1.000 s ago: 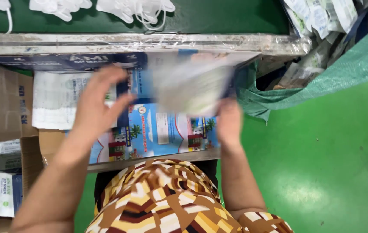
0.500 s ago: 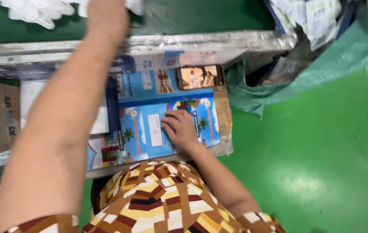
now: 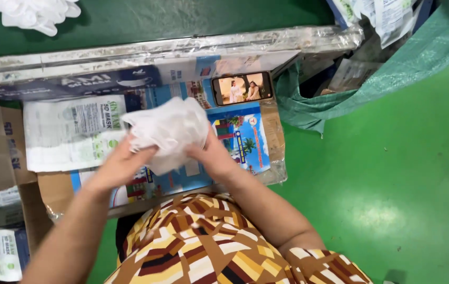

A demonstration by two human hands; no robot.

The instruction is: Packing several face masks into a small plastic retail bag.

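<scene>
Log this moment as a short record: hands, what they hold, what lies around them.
left hand: grips the left edge of the white masks
right hand: grips the same bundle from the right
masks: bunched, lifted above the blue printed sheet
phone: lies flat behind the sheet, screen lit
white packet: flat, left of the hands
loose masks: on the green surface beyond the metal rail
green sack: right, holds packets
floor: green, glossy

bare forearms — garment patterned in brown, yellow, white — no gloves
</scene>
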